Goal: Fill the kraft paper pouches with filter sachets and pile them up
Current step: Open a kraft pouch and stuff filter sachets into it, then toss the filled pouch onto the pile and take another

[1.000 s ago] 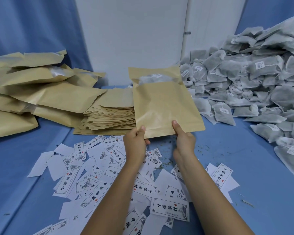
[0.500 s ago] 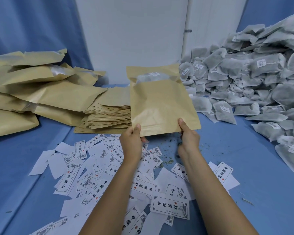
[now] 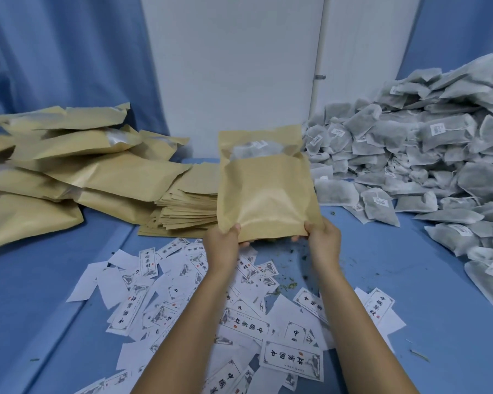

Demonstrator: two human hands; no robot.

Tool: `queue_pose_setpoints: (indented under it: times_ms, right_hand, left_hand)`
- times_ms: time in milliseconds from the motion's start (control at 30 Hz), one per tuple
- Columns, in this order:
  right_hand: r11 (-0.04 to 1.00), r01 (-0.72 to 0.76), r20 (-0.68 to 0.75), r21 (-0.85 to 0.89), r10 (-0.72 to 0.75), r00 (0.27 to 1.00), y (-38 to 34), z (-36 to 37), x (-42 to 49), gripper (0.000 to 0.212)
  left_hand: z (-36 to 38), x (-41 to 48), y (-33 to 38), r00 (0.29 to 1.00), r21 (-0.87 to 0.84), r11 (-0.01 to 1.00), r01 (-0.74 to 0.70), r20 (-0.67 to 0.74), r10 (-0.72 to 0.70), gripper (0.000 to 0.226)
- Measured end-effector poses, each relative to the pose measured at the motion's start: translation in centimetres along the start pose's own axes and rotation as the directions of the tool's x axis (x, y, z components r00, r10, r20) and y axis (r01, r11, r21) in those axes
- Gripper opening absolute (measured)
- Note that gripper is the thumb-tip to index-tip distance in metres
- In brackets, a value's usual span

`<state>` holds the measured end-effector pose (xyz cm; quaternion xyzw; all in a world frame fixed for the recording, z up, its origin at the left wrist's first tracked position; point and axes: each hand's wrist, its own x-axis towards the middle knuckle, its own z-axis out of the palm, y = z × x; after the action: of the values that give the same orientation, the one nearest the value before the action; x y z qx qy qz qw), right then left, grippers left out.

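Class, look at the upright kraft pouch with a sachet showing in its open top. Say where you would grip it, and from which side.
Pinch the two bottom corners from below, as the left hand and right hand do: the pouch stands mouth-up, so the sachet should not slip out.

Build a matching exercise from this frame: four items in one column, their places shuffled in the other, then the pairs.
Items
1. held pouch
2. filter sachets
3. printed labels
4. filled pouches

Places
A. piled at far left
B. heaped at right
C. upright at centre, gripped at its bottom edge by the left hand and right hand
D. scattered on the blue surface, nearest the person

Pairs: 1-C, 2-B, 3-D, 4-A
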<state>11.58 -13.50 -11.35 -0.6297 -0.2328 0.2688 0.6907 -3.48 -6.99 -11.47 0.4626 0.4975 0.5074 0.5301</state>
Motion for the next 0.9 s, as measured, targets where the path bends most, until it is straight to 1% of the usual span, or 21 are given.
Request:
queue_pose_setpoints:
  times_ms: [67, 100, 133, 167, 233, 333, 400, 467, 533, 600, 667, 733, 767, 800, 833, 867, 900]
  right_hand:
    - [0.998, 0.048, 0.019, -0.037, -0.047, 0.999, -0.8, 1.4, -0.7, 0.023]
    - [0.999, 0.039, 0.023, -0.033, -0.038, 0.999, -1.2, 2.3, -1.0, 0.021]
    - [1.000, 0.008, 0.039, 0.012, -0.008, 0.999, -1.6, 3.4, -1.3, 0.017]
    - [0.995, -0.032, 0.079, 0.095, 0.025, 0.997, -2.1, 4.6, -1.6, 0.018]
    - [0.963, -0.124, 0.180, 0.240, 0.082, 0.980, -3.0, 7.3, -2.4, 0.027]
    - [0.897, -0.293, 0.299, 0.330, 0.195, 0.934, -4.0, 11.7, -4.3, 0.033]
    - [0.849, -0.386, 0.378, 0.360, 0.246, 0.893, -4.1, 14.7, -6.4, 0.035]
    - [0.816, -0.449, 0.430, 0.364, 0.280, 0.858, -3.9, 17.7, -8.7, 0.035]
    - [0.788, -0.495, 0.470, 0.365, 0.303, 0.829, -4.0, 20.6, -10.9, 0.034]
    - [0.779, -0.505, 0.480, 0.372, 0.304, 0.823, -4.6, 23.0, -12.4, 0.032]
    - [0.790, -0.483, 0.488, 0.378, 0.274, 0.829, -5.7, 25.4, -13.5, 0.028]
    - [0.783, -0.447, 0.477, 0.433, 0.222, 0.850, -7.3, 27.6, -13.5, 0.028]
    - [0.760, -0.444, 0.498, 0.475, 0.184, 0.847, -8.4, 29.0, -13.3, 0.028]
    - [0.724, -0.454, 0.545, 0.519, 0.128, 0.828, -9.6, 30.4, -12.9, 0.028]
    - [0.681, -0.481, 0.603, 0.552, 0.073, 0.794, -10.9, 31.8, -12.3, 0.031]
    - [0.642, -0.534, 0.671, 0.550, 0.041, 0.740, -12.1, 32.9, -11.6, 0.037]
    - [0.622, -0.592, 0.737, 0.512, 0.036, 0.675, -12.9, 33.7, -10.9, 0.046]
  left_hand:
    - [-0.9, 0.9, 1.0, 1.000, 0.015, 1.000, -0.016, -0.015, 0.017, 0.015]
    - [-1.7, 1.4, 1.7, 0.999, 0.038, 0.999, -0.038, -0.032, 0.039, 0.014]
    - [-2.6, 1.9, 2.6, 0.997, 0.061, 0.996, -0.059, -0.047, 0.062, 0.013]
    - [-3.7, 2.3, 3.5, 0.996, 0.063, 0.995, -0.074, -0.053, 0.078, 0.013]
    - [-6.4, 3.0, 5.3, 0.995, 0.023, 0.996, -0.082, -0.053, 0.084, 0.017]
    - [-11.6, 3.4, 7.2, 0.997, -0.033, 0.998, -0.047, -0.068, 0.045, 0.017]
    - [-15.4, 3.5, 7.5, 0.994, -0.051, 0.998, -0.024, -0.105, 0.019, 0.016]
    - [-19.2, 3.4, 7.4, 0.986, -0.068, 0.998, -0.007, -0.166, -0.005, 0.016]
    - [-22.5, 3.3, 7.4, 0.972, -0.054, 0.998, -0.023, -0.235, 0.010, 0.017]
    - [-25.2, 3.2, 7.8, 0.961, -0.050, 0.998, -0.032, -0.276, 0.017, 0.019]
    - [-27.3, 3.3, 9.3, 0.958, -0.091, 0.994, -0.058, -0.285, 0.030, 0.019]
    - [-28.1, 4.2, 12.0, 0.957, -0.172, 0.981, -0.087, -0.288, 0.034, 0.017]
    - [-28.5, 5.1, 13.7, 0.960, -0.269, 0.957, -0.111, -0.278, 0.033, 0.019]
    - [-28.7, 6.2, 15.6, 0.972, -0.413, 0.900, -0.138, -0.233, 0.042, 0.025]
    - [-28.8, 7.3, 17.5, 0.983, -0.551, 0.822, -0.144, -0.175, 0.055, 0.032]
    - [-28.8, 8.4, 19.3, 0.990, -0.647, 0.751, -0.134, -0.126, 0.067, 0.039]
    - [-28.6, 9.2, 20.6, 0.993, -0.679, 0.726, -0.115, -0.077, 0.085, 0.047]
